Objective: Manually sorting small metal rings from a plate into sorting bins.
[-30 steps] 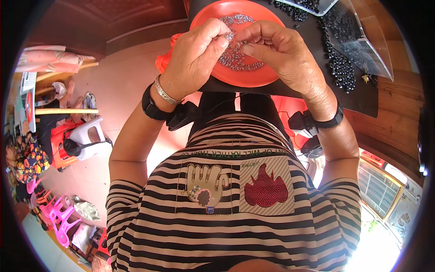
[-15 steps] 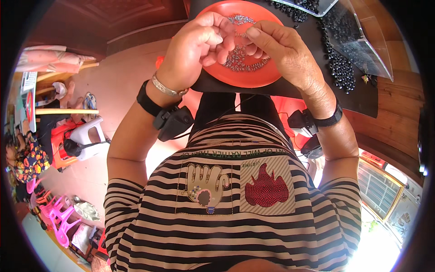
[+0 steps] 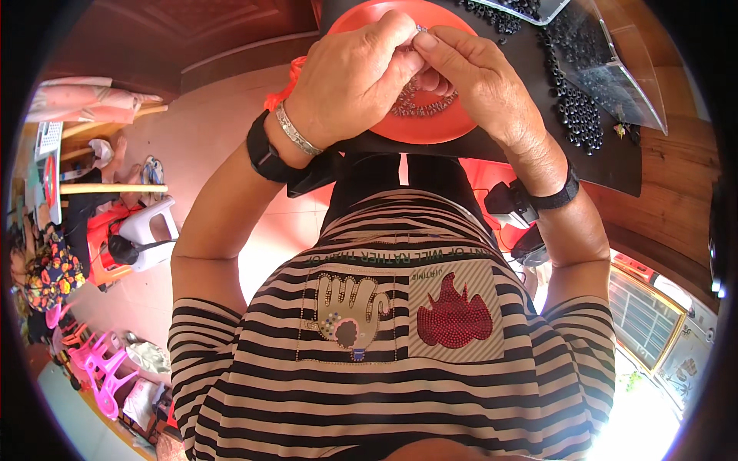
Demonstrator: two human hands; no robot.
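Note:
My left hand (image 3: 350, 84) and my right hand (image 3: 484, 86) meet over a round orange-red plate (image 3: 461, 127). Thumb and fingers of each are pinched together, the tips almost touching. A tiny shiny bit shows between them, too small to name and partly covered by the fingers. Under the hands, many small silvery metal pieces (image 3: 423, 110) lie on the plate, partly hidden by my left hand and fingers.
The plate rests on a dark table (image 3: 619, 173). To its right lie many small glossy black rounded pieces (image 3: 580, 123) beside a clear plastic box (image 3: 623, 84). On the left stand a white stool (image 3: 154, 234), pink chairs (image 3: 104, 373) and another person in flowered clothing (image 3: 58, 257).
My left hand has turned over, showing its back, and its fingers have closed in toward the right hand's fingertips. The right hand stays nearly in place.

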